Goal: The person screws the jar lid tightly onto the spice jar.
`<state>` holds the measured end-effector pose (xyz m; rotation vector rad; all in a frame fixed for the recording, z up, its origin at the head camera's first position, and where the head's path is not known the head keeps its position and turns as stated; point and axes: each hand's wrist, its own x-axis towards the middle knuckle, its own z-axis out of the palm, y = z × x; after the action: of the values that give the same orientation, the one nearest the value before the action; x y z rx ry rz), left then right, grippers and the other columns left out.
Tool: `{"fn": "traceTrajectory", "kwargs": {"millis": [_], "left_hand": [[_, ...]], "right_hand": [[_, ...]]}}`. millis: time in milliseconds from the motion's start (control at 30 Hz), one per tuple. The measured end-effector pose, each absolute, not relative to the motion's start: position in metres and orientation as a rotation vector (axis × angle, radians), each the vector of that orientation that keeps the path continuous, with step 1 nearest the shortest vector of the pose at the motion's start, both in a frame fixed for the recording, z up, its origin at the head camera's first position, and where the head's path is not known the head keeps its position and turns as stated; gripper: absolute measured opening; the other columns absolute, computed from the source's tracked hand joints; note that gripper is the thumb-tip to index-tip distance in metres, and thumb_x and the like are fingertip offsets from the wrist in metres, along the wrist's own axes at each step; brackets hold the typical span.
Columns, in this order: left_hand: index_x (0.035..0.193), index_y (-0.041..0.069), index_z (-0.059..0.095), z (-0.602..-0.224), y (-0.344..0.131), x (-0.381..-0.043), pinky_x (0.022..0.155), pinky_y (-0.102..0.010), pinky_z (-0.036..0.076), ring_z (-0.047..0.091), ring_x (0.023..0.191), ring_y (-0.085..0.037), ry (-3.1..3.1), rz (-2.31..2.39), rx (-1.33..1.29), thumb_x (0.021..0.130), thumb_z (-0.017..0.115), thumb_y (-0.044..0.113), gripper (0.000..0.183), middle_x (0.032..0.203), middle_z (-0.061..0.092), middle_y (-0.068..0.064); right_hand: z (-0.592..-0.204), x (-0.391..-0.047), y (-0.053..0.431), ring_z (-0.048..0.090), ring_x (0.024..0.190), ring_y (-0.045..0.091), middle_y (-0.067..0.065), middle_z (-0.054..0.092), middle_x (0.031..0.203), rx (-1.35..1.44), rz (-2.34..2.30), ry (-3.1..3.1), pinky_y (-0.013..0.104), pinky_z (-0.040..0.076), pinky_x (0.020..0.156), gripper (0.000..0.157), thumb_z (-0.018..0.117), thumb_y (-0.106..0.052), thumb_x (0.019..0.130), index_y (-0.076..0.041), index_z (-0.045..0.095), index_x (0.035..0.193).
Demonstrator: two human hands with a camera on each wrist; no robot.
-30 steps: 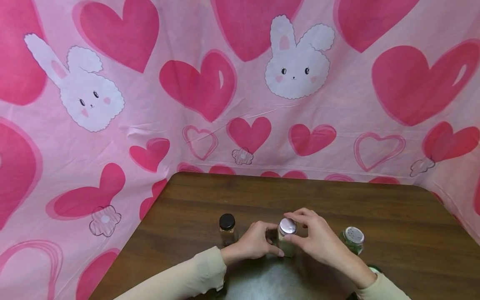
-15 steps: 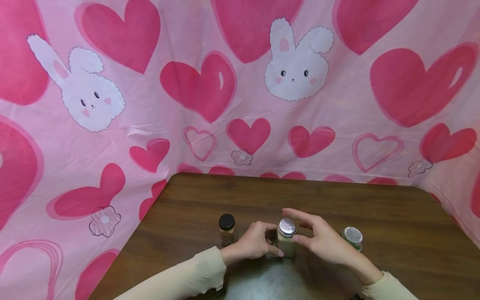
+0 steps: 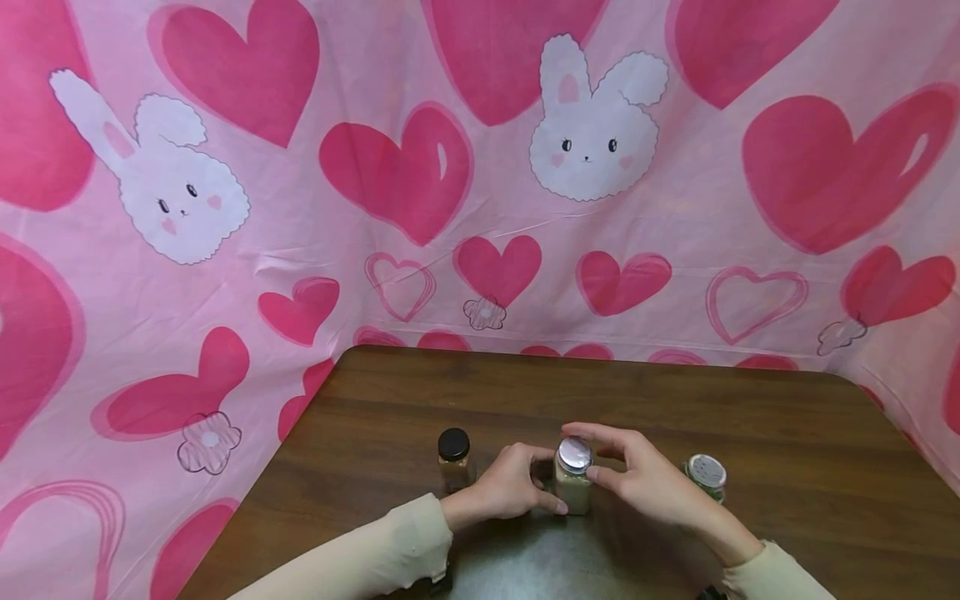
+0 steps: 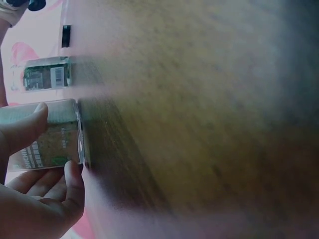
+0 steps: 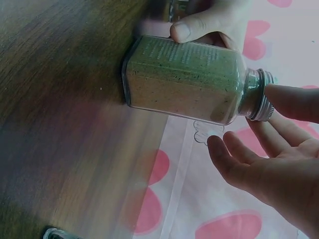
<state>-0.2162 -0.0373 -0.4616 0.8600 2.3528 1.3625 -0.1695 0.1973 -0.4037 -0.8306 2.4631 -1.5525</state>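
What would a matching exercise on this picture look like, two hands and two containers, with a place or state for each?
Column one
1. Left hand
2. Right hand
3. Leftmost bottle
4. Jar beyond the right wrist

Column two
A. Has holes in its top
B. Thumb at a silver cap
C. Wears a black cap
D. Grips a jar's body

Pairs: 1-D, 2-B, 3-C, 4-A

The head view looked forward and down across the wood-grain table (image 3: 420, 387); both wrist views, sideways and close, shared the silver-capped seasoning jar (image 5: 184, 82).
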Motion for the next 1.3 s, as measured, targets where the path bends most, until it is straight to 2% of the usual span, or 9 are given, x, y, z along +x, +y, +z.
{"fn": "traceTrajectory", "kwargs": {"millis": [200,300,633,767,1100,1300], "left_hand": [[0.13,0.009,0.074,-0.462,-0.038,-0.216,0.073,-0.02,0.055,0.066,0.095,0.001,2.364,1.35,0.867,0.075,0.097,0.008,0.06,0.119,0.075,0.008],[0.13,0.009,0.074,-0.462,-0.037,-0.216,0.074,-0.02,0.056,0.067,0.096,0.001,2.366,1.351,0.867,0.075,0.097,0.008,0.06,0.119,0.075,0.007],[0.129,0.009,0.074,-0.463,-0.037,-0.217,0.074,-0.02,0.055,0.067,0.094,0.001,2.366,1.35,0.861,0.075,0.097,0.01,0.059,0.116,0.075,0.008],[0.13,0.008,0.074,-0.463,-0.037,-0.217,0.074,-0.02,0.055,0.068,0.091,-0.001,2.374,1.342,0.857,0.075,0.097,0.011,0.059,0.117,0.075,0.006],[0.132,0.007,0.073,-0.463,-0.038,-0.217,0.074,-0.021,0.056,0.068,0.089,-0.002,2.351,1.358,0.828,0.075,0.097,0.01,0.062,0.122,0.075,0.003],[0.132,0.008,0.073,-0.462,-0.038,-0.217,0.073,-0.021,0.056,0.068,0.087,-0.003,2.358,1.347,0.832,0.076,0.097,0.011,0.061,0.122,0.075,0.003]], "right_hand": [[-0.404,-0.17,0.197,0.057,0.126,0.04,0.006,0.065,0.139,-0.82,-1.534,2.489,0.063,0.044,0.101,0.046,0.071,-0.007,0.1,-0.01,0.062,0.145],[-0.404,-0.17,0.196,0.058,0.124,0.039,0.006,0.066,0.139,-0.823,-1.52,2.516,0.066,0.042,0.102,0.045,0.072,-0.008,0.099,-0.009,0.063,0.144],[-0.405,-0.168,0.194,0.062,0.12,0.025,0.005,0.067,0.135,-0.836,-1.441,2.652,0.058,0.048,0.102,0.043,0.075,-0.012,0.098,-0.011,0.067,0.14],[-0.407,-0.167,0.192,0.062,0.119,0.02,0.0,0.067,0.133,-0.853,-1.417,2.705,0.057,0.05,0.1,0.043,0.077,-0.01,0.097,-0.013,0.068,0.139],[-0.406,-0.163,0.187,0.062,0.118,0.019,0.003,0.068,0.132,-0.807,-1.407,2.787,0.055,0.052,0.098,0.045,0.079,-0.007,0.094,-0.017,0.069,0.137],[-0.407,-0.162,0.183,0.063,0.114,0.016,-0.002,0.069,0.129,-0.792,-1.394,2.854,0.054,0.053,0.096,0.045,0.082,-0.007,0.091,-0.017,0.071,0.133]]}}
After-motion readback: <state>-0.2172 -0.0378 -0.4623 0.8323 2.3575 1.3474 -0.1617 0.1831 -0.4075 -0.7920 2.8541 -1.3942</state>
